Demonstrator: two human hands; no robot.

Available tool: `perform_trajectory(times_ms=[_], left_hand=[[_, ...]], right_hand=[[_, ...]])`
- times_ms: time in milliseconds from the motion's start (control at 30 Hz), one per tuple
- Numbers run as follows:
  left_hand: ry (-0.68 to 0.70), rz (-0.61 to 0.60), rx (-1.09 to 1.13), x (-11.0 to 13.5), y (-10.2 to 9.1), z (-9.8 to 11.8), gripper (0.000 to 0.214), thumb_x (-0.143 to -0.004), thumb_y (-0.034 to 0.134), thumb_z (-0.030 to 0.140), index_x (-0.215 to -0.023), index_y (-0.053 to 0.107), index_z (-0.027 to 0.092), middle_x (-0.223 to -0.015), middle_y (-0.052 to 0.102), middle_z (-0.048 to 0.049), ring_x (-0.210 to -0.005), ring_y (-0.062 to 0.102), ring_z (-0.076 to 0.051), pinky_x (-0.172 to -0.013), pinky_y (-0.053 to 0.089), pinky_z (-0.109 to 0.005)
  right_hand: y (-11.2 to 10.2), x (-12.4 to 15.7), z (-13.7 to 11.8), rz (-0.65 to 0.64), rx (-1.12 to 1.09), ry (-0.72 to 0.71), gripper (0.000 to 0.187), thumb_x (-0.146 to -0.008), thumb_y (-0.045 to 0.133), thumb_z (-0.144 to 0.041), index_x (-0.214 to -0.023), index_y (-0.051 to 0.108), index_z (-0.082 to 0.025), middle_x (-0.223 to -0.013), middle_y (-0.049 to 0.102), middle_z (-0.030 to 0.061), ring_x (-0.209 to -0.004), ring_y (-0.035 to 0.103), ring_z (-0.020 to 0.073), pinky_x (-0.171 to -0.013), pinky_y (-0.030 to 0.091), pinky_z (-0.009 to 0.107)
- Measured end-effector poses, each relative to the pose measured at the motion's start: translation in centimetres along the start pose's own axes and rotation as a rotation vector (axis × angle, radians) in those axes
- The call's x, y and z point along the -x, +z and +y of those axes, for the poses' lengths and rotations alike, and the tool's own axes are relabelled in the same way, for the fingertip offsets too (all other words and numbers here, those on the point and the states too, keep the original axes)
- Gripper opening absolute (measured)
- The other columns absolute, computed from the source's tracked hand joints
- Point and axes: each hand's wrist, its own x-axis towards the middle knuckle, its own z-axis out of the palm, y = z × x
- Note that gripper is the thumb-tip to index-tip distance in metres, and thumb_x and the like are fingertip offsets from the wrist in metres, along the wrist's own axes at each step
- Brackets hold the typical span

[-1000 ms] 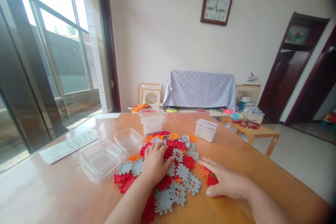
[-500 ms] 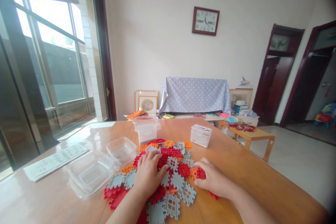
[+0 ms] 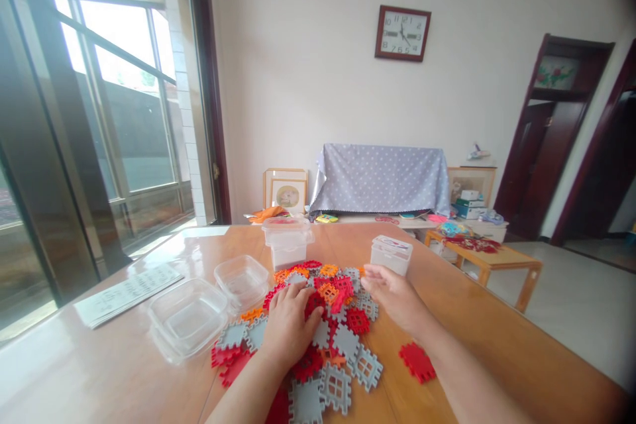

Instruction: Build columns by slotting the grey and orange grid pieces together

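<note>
Interlocking plastic building tiles [image 3: 346, 340] in red, grey and orange lie in a heap at the middle of the table; some are solid, others have a window pattern. My left hand [image 3: 292, 323] rests on the heap's left side, fingers loosely spread over red and grey tiles. At the heap's far right edge, my right hand [image 3: 395, 298] is raised with its fingers extended and no tile visible in it. An orange tile [image 3: 328, 293] and a red tile [image 3: 342, 295] lie on top between the hands. One solid red tile [image 3: 417, 362] sits apart, below my right forearm.
Two clear plastic containers [image 3: 189, 315] stand left of the heap, beside printed sheets [image 3: 130, 293]. Behind the heap is a clear box [image 3: 288, 248]; another lidded box [image 3: 391, 253] stands behind my right hand. A low wooden table [image 3: 489, 258] stands farther right.
My right hand has moved up and away, letting go of an orange and a red tile, which now lie on the heap. The separate red tile is uncovered. My left hand stays on the heap.
</note>
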Motion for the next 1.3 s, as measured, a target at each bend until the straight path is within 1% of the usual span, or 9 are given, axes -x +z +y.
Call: perform_trajectory(times_ms=[67,200,367,467,633,867,967,1167,1300], left_hand=[[-0.006,-0.003,-0.004,0.0,0.0,0.0,0.032,-0.095,0.051,0.043,-0.121,0.065,0.031,-0.140,0.058,-0.0051,-0.129,0.051,-0.029,-0.110,0.037,-0.046],[-0.016,-0.005,-0.009,0.0,0.0,0.0,0.031,-0.095,0.050,0.039,-0.121,0.065,0.030,-0.139,0.059,-0.0048,-0.128,0.052,-0.029,-0.108,0.039,-0.047],[-0.032,0.004,-0.018,0.0,0.1,0.0,0.032,-0.095,0.048,0.031,-0.122,0.064,0.032,-0.138,0.059,-0.0039,-0.127,0.052,-0.029,-0.106,0.039,-0.047],[-0.058,0.021,-0.006,-0.1,0.1,-0.2,0.030,-0.096,0.046,0.028,-0.120,0.065,0.029,-0.134,0.061,-0.0054,-0.124,0.054,-0.028,-0.104,0.041,-0.044],[-0.030,0.102,0.088,-0.4,0.7,-1.1,0.027,-0.097,0.045,0.026,-0.115,0.066,0.026,-0.124,0.065,-0.0073,-0.115,0.059,-0.026,-0.099,0.045,-0.040],[-0.056,0.254,0.361,-0.9,1.8,-2.4,0.029,-0.099,0.045,0.030,-0.122,0.062,0.023,-0.123,0.067,-0.0096,-0.116,0.062,-0.025,-0.101,0.047,-0.041],[-0.133,0.308,0.478,-1.2,1.6,-2.6,0.032,-0.099,0.045,0.035,-0.123,0.062,0.022,-0.121,0.069,-0.0096,-0.114,0.063,-0.025,-0.100,0.047,-0.041],[-0.301,0.412,0.666,-1.7,1.1,-3.5,0.037,-0.098,0.045,0.040,-0.123,0.063,0.019,-0.119,0.072,-0.0105,-0.110,0.066,-0.025,-0.100,0.047,-0.042],[-0.352,0.402,0.693,-1.9,0.8,-4.1,0.039,-0.098,0.046,0.043,-0.122,0.064,0.018,-0.118,0.072,-0.0110,-0.108,0.066,-0.026,-0.098,0.048,-0.041]], right_hand=[[-1.6,1.2,1.4,-0.049,0.172,0.034,0.059,-0.083,0.066,-0.062,-0.126,0.068,-0.022,-0.129,0.069,0.0128,-0.122,0.063,0.0329,-0.107,0.046,0.050],[-5.1,4.9,4.5,-0.135,0.554,0.146,0.074,-0.068,0.080,-0.056,-0.135,0.065,-0.028,-0.144,0.059,0.0141,-0.134,0.051,0.0412,-0.112,0.040,0.052],[-6.0,7.2,5.5,-0.240,0.718,0.142,0.066,-0.066,0.077,-0.035,-0.131,0.067,-0.034,-0.134,0.065,0.0114,-0.125,0.058,0.0384,-0.102,0.046,0.046],[-5.4,6.8,5.4,-0.238,0.693,0.097,0.057,-0.069,0.064,-0.022,-0.125,0.067,-0.032,-0.114,0.070,0.0085,-0.106,0.066,0.0293,-0.089,0.050,0.038],[-3.8,5.3,4.4,-0.215,0.546,0.070,0.053,-0.070,0.058,-0.017,-0.122,0.066,-0.026,-0.101,0.068,0.0055,-0.094,0.066,0.0232,-0.085,0.051,0.035],[1.3,1.6,-1.2,-0.104,0.096,-0.035,0.054,-0.087,0.059,-0.037,-0.139,0.055,-0.022,-0.141,0.057,0.0115,-0.129,0.055,0.0265,-0.099,0.052,0.039],[2.4,0.7,-3.0,-0.194,0.206,-0.127,0.065,-0.085,0.067,-0.047,-0.145,0.053,-0.024,-0.150,0.052,0.0117,-0.140,0.047,0.0296,-0.114,0.040,0.048],[3.9,2.3,-3.5,-0.601,0.494,-0.152,0.121,-0.059,0.082,-0.072,-0.160,0.026,-0.037,-0.170,0.015,0.0087,-0.155,0.009,0.0413,-0.122,0.019,0.063],[5.6,3.8,-2.9,-0.651,0.593,-0.187,0.123,-0.056,0.084,-0.069,-0.160,0.025,-0.038,-0.170,0.008,0.0091,-0.155,0.005,0.0440,-0.119,0.013,0.071]])
